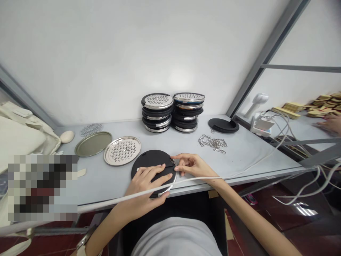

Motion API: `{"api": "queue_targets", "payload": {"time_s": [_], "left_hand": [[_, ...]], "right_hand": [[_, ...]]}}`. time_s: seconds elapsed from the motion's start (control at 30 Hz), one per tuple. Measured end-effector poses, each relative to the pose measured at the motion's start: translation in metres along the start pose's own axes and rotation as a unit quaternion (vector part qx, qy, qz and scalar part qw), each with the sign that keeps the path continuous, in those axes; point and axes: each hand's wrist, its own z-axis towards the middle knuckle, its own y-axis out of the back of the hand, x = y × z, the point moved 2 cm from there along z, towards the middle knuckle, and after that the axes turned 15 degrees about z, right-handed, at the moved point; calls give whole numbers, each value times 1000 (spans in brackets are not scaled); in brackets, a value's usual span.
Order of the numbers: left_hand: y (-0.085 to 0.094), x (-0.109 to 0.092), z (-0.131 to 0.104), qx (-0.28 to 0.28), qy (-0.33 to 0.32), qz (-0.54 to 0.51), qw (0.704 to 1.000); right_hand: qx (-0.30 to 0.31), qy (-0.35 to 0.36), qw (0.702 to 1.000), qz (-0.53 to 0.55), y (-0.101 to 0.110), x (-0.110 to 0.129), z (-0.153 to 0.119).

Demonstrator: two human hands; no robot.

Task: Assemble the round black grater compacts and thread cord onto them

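A round black disc (155, 158) with a shiny metal rim lies near the table's front edge. My left hand (145, 183) rests on top of it, fingers spread, with the thumb along the near rim. At the disc's right edge, my right hand (190, 164) pinches a small wire-like metal clip (173, 162) between thumb and fingers, touching the rim. To the right lies a loose pile of similar metal clips (213, 141). Left of the disc are a round metal grater plate (122, 151) and a plain greenish-grey metal lid (93, 144).
Two stacks of black-and-metal round graters (157, 113) (188, 112) stand against the wall. A black round ring-shaped base (223, 125) sits at right. One white cable (197, 179) crosses before my forearms. At far right, a co-worker's hand (330, 123) is beside yellowish stacked pieces (286, 112).
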Motion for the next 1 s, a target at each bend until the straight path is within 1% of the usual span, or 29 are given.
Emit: {"api": "queue_targets", "payload": {"time_s": [0.2, 0.47, 1.0], "left_hand": [[0, 0, 0, -7, 1, 0, 1000], [-2, 0, 0, -4, 3, -1, 1000], [-1, -1, -1, -10, 1, -4, 1000]], "right_hand": [[10, -18, 999, 32, -1, 0, 0], [28, -20, 999, 16, 1, 4, -3], [7, -31, 999, -3, 0, 4, -2]]}}
